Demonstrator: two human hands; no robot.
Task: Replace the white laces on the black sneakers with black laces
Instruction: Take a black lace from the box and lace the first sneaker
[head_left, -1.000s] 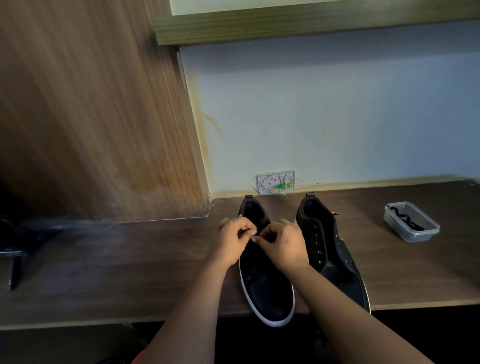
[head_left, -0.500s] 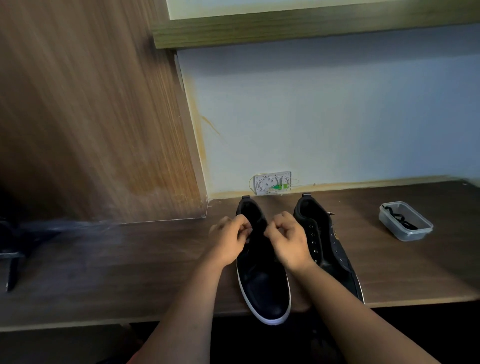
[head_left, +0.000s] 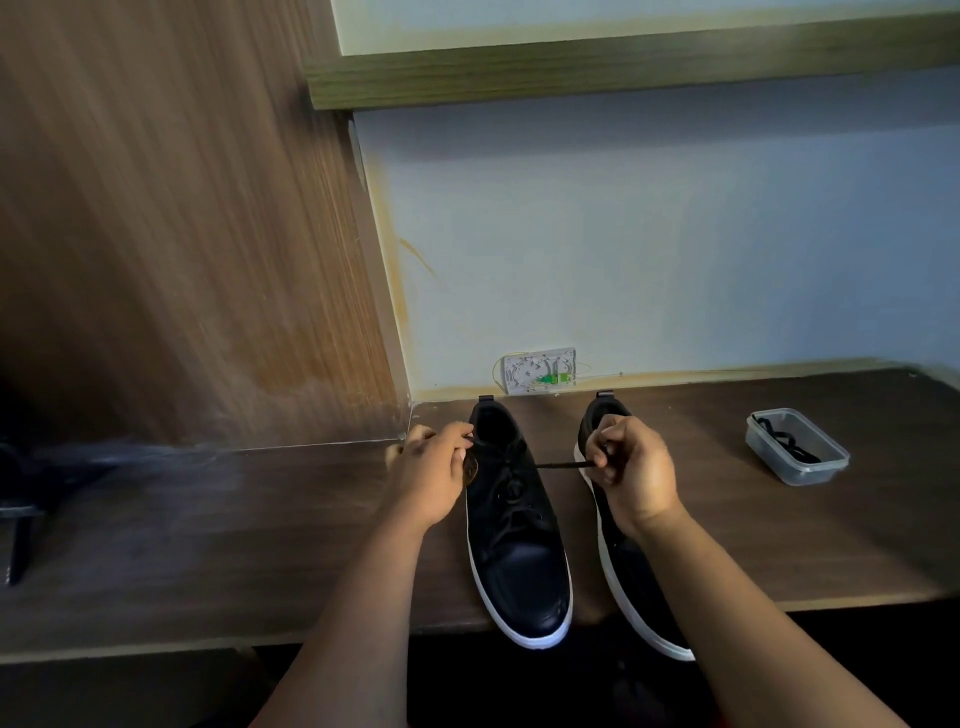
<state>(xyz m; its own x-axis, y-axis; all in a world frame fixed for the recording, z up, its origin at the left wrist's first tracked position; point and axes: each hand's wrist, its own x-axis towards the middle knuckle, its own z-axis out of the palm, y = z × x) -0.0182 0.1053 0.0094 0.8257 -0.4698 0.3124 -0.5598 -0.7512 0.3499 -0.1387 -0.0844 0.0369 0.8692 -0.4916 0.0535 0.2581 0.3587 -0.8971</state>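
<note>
Two black sneakers with white soles stand side by side on the wooden desk, toes over its front edge. The left sneaker (head_left: 519, 551) carries a black lace (head_left: 558, 464) threaded through its eyelets. My left hand (head_left: 434, 470) pinches one lace end at the shoe's left side. My right hand (head_left: 631, 467) grips the other end, stretched taut to the right over the right sneaker (head_left: 631, 582), which my right forearm partly hides.
A clear plastic container (head_left: 797, 447) with another black lace in it sits at the right on the desk (head_left: 260, 519). A white wall socket plate (head_left: 540, 370) sits behind the shoes. A wooden panel rises at the left, with dark objects at the far left edge.
My hands were together over the left sneaker's tongue; they have drawn apart, pulling the black lace ends out to either side.
</note>
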